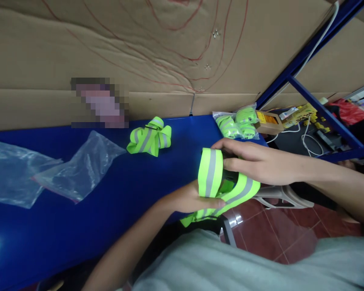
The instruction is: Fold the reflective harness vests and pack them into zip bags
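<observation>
My left hand (188,199) is closed on a neon-yellow reflective strap (210,171) with a grey stripe down its middle, thumb lying across it. The strap is gathered in loops in front of my body, at the table's near edge. From the right, my right hand (257,161) reaches over with bent fingers at the upper loop; its fingertips are partly hidden behind the strap. A dark fastener shows between the loops. Another bundled reflective strap (150,136) lies on the blue table (121,178), farther back and to the left.
Clear plastic bags (81,169) lie flat on the left. Bagged reflective straps (238,122) sit at the table's back right, beside a small cardboard box (268,122). A cardboard wall (157,52) stands behind, a blue metal frame (321,109) to the right, a white plastic chair (285,198) below.
</observation>
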### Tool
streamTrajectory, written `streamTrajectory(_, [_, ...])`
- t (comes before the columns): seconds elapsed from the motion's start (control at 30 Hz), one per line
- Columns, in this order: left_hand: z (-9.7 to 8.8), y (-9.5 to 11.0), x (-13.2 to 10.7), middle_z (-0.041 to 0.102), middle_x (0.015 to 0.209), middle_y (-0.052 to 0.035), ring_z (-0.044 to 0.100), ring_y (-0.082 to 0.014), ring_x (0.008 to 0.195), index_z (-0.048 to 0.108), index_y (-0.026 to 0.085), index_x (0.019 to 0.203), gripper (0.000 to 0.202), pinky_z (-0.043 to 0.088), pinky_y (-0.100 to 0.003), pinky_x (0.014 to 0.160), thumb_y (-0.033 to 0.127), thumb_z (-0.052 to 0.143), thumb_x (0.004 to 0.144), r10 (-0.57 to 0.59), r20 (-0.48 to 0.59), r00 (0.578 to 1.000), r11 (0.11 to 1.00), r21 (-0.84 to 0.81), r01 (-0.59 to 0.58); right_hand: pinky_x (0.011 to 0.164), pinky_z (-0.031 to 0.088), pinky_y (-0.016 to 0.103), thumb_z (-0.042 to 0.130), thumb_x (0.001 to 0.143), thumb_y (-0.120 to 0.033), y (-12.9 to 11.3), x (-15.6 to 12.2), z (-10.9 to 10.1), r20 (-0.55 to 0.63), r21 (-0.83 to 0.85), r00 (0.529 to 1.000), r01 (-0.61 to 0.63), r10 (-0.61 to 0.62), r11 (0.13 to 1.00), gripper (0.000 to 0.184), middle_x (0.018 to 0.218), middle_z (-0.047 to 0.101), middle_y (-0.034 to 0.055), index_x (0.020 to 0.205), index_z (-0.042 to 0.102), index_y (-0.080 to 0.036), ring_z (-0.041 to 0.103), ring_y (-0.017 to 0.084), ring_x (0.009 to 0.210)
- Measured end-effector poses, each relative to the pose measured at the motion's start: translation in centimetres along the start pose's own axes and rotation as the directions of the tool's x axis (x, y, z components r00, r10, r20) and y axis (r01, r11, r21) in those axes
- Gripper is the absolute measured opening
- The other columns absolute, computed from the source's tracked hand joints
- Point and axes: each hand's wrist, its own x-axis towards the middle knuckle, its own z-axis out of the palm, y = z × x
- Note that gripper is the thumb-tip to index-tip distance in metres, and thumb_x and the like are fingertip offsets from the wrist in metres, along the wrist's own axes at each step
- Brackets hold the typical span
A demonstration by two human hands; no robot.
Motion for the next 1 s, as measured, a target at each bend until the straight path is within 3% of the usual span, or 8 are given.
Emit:
streamTrajectory(0.13, [-2.6, 1.2, -0.7, 0.054, 0.159, -0.0068, 0.054, -0.0309, 0.145, 0.055, 0.034, 0.152, 0.1, 0.05, -0.041, 0.116, 0.033, 0.099, 0.063, 0.172, -0.175, 0.969, 0.975, -0.11, -0.193, 0.069, 0.049, 0.027, 0.052, 0.1, -0.035, -0.4, -0.4, -0.2, -0.026, -0.07, 0.999, 0.035, -0.037, 0.997, 0.03, 0.102, 0.071, 0.0056, 0.123, 0.059, -0.017, 0.063, 0.018, 0.084])
streamTrajectory(0.2, [-3.1, 2.5, -0.9, 0.048, 0.165, -0.0051, 0.047, -0.0308, 0.151, 0.053, 0.037, 0.154, 0.11, 0.046, -0.036, 0.119, 0.031, 0.103, 0.056, 0.26, -0.243, 0.935, 0.941, -0.153, -0.301, 0.066, 0.047, 0.027, 0.052, 0.101, -0.034, -0.8, -0.6, -0.3, -0.027, -0.095, 0.995, 0.095, -0.098, 0.991, 0.025, 0.095, 0.068, 0.0039, 0.118, 0.06, -0.018, 0.06, 0.016, 0.078])
streamTrajectory(0.27, [-2.8, 3.6, -0.7, 0.062, 0.152, -0.0066, 0.059, -0.0301, 0.139, 0.065, 0.031, 0.142, 0.092, 0.052, -0.032, 0.11, 0.03, 0.102, 0.058, 0.276, -0.27, 0.923, 0.938, -0.133, -0.32, 0.065, 0.044, 0.027, 0.051, 0.103, -0.033, -1.3, -0.7, -0.6, -0.038, -0.131, 0.984, 0.168, -0.175, 0.977, 0.019, 0.089, 0.066, 0.0023, 0.112, 0.06, -0.019, 0.057, 0.016, 0.075])
streamTrajectory(0.33, [-2.2, 4.4, -0.3, 0.078, 0.123, -0.0068, 0.073, -0.0265, 0.113, 0.076, 0.021, 0.119, 0.061, 0.058, -0.029, 0.094, 0.034, 0.099, 0.064, 0.258, -0.318, 0.912, 0.949, -0.094, -0.301, 0.064, 0.041, 0.028, 0.05, 0.104, -0.032, -1.9, -0.7, -1.0, -0.086, -0.181, 0.968, 0.216, -0.234, 0.959, 0.016, 0.084, 0.063, 0.0015, 0.107, 0.06, -0.02, 0.055, 0.016, 0.073])
streamTrajectory(0.47, [-1.1, 4.8, 0.4, 0.082, 0.087, -0.0062, 0.078, -0.0219, 0.083, 0.077, 0.015, 0.095, 0.035, 0.061, -0.029, 0.077, 0.039, 0.093, 0.074, 0.166, -0.377, 0.911, 0.96, -0.15, -0.238, 0.065, 0.037, 0.029, 0.049, 0.106, -0.032, -2.7, -0.6, -2.1, -0.184, -0.26, 0.946, 0.216, -0.268, 0.941, 0.017, 0.079, 0.059, 0.0007, 0.103, 0.061, -0.021, 0.051, 0.016, 0.07])
streamTrajectory(0.7, [-0.9, 3.5, 1.1, 0.079, 0.086, -0.0052, 0.076, -0.0211, 0.083, 0.076, 0.014, 0.086, 0.04, 0.062, -0.032, 0.082, 0.045, 0.095, 0.07, 0.091, -0.493, 0.865, 0.967, -0.166, -0.196, 0.072, 0.039, 0.03, 0.052, 0.105, -0.03, -2.9, 0.4, -2.0, -0.249, -0.296, 0.92, 0.227, -0.304, 0.928, 0.016, 0.091, 0.067, 0.0024, 0.104, 0.066, -0.021, 0.056, 0.018, 0.079])
streamTrajectory(0.83, [-1.7, 3.0, 1.4, 0.075, 0.097, -0.0037, 0.073, -0.0233, 0.097, 0.072, 0.016, 0.098, 0.053, 0.059, -0.033, 0.087, 0.048, 0.098, 0.064, 0.087, -0.401, 0.912, 0.946, -0.255, -0.202, 0.074, 0.041, 0.03, 0.052, 0.105, -0.029, -2.9, 1.1, -1.7, -0.237, -0.295, 0.912, 0.263, -0.336, 0.919, 0.018, 0.097, 0.071, 0.0029, 0.109, 0.067, -0.02, 0.059, 0.018, 0.082])
streamTrajectory(1.0, [-2.7, 3.7, 1.6, 0.075, 0.113, -0.007, 0.07, -0.0281, 0.112, 0.073, 0.018, 0.108, 0.062, 0.058, -0.037, 0.098, 0.046, 0.1, 0.06, 0.134, -0.375, 0.917, 0.971, -0.134, -0.197, 0.076, 0.046, 0.03, 0.054, 0.104, -0.029, -3.2, 1.5, -1.9, -0.201, -0.198, 0.91, 0.324, -0.362, 0.925, 0.021, 0.097, 0.073, 0.0044, 0.11, 0.071, -0.018, 0.061, 0.018, 0.085])
